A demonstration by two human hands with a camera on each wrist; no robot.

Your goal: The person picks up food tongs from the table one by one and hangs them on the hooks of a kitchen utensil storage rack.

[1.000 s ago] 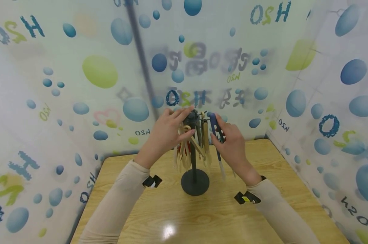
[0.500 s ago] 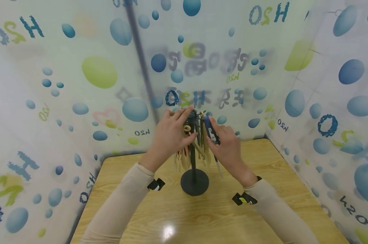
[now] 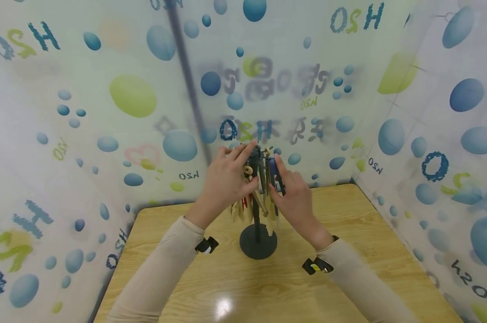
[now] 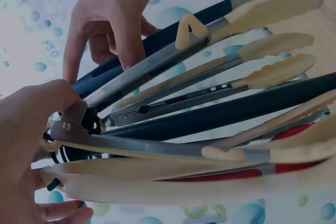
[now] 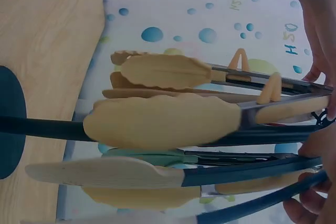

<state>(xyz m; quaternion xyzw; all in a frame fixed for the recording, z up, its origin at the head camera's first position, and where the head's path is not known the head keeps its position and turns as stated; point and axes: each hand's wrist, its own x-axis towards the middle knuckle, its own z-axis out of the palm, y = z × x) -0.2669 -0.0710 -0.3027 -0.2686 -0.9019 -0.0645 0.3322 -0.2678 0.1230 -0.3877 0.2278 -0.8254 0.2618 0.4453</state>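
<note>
A black stand [image 3: 249, 246] with a round base holds several hanging tongs [image 5: 163, 121], mostly beige-tipped. My left hand [image 3: 226, 181] curls round the stand's top, its thumb by a tong hinge [image 4: 68, 124] in the left wrist view. My right hand [image 3: 296, 197] grips a pair of blue-handled tongs [image 3: 272, 168] close to the right side of the stand's top. Their pale tips point down; in the right wrist view the two blue arms [image 5: 236, 174] are spread. Whether these tongs touch a hook is hidden by my fingers.
The stand is on a wooden table [image 3: 203, 278]. A white wall [image 3: 154, 130] printed with blue and green bubbles rises close behind it, and further panels close in both sides. Red-edged tongs [image 4: 294, 132] hang among the others.
My right hand has moved left with the blue-handled tongs, bringing them against the hanging tongs. My left hand shifted slightly early on and then stayed at the stand's top.
</note>
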